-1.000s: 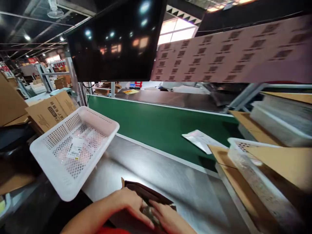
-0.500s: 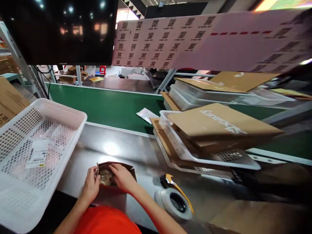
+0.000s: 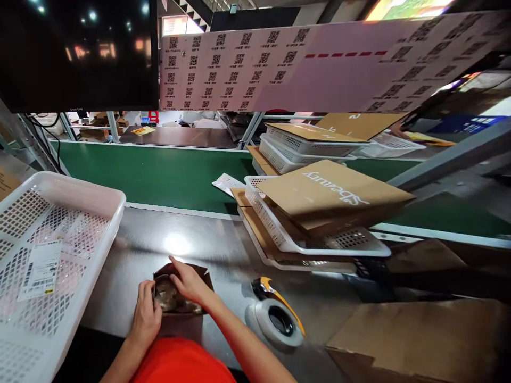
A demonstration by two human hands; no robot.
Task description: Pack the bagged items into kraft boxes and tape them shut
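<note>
Holding: both hands work at one small brown carton (image 3: 181, 298) that sits on the steel table (image 3: 207, 242), close to the near edge and right in front of the person.
Left hand: the left hand (image 3: 146, 316) is curled around the carton's left wall, thumb at the rim, gripping that side.
Right hand: the right hand (image 3: 189, 282) lies over the open top from the right, fingers spread flat across the far flap and pressing on it; it closes on nothing that can be made out.
Carton contents: one crinkled clear-wrapped item (image 3: 170, 299) shows inside, between the two hands; what it is cannot be told.
Carton versus hands: the carton lies under the right palm and against the left palm, touching both.
Tape: one tape dispenser (image 3: 277, 316) with a white roll and a yellow-black blade guard rests on the table just right of the right forearm, apart from the carton.
Baskets near: one white mesh basket (image 3: 99, 213) stands left of the hands, with one labelled clear bag (image 3: 40, 266) in it.
Baskets right: two stacked white mesh trays (image 3: 339, 247) stand beyond the tape, carrying one flat printed carton (image 3: 331, 194).
Belt: one green conveyor belt (image 3: 167, 175) runs behind the table, with one white pouch (image 3: 227, 183) on it.
Overhead: one sheet of square codes (image 3: 279, 64) hangs beside one dark monitor (image 3: 75, 53).
</note>
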